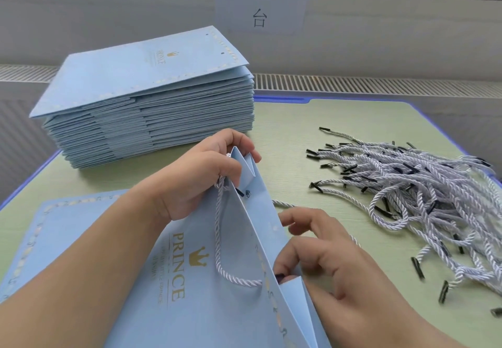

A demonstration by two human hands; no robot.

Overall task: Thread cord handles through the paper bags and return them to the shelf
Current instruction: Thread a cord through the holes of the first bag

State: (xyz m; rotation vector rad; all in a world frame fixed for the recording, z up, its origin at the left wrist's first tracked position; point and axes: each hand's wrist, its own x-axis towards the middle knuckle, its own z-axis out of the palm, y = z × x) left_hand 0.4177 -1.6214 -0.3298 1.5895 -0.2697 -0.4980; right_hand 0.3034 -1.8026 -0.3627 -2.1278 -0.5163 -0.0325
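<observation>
**Both hands on the bag's top edge, one handle hanging**

Your left hand (198,176) is curled over the far corner of the light blue paper bag (217,307), fingers pinching its folded gusset at the top edge. Just below that hand a black cord tip (241,192) pokes through a hole in the bag, and a white twisted cord handle (221,241) hangs from there in a loop down the printed face, ending at the bag's edge beside your right thumb.

Your right hand (323,260) sits at the near end of the same edge, thumb pressed against the paper by the fold, the other fingers loosely spread behind the bag; whether they hold a cord you cannot tell, though a cord runs along the desk (312,130) past them.

Beyond your right hand lies the pile of loose cords (423,184). Beyond your left hand stands the stack of flat bags (146,103); another bag (68,228) lies flat under your left forearm.
</observation>
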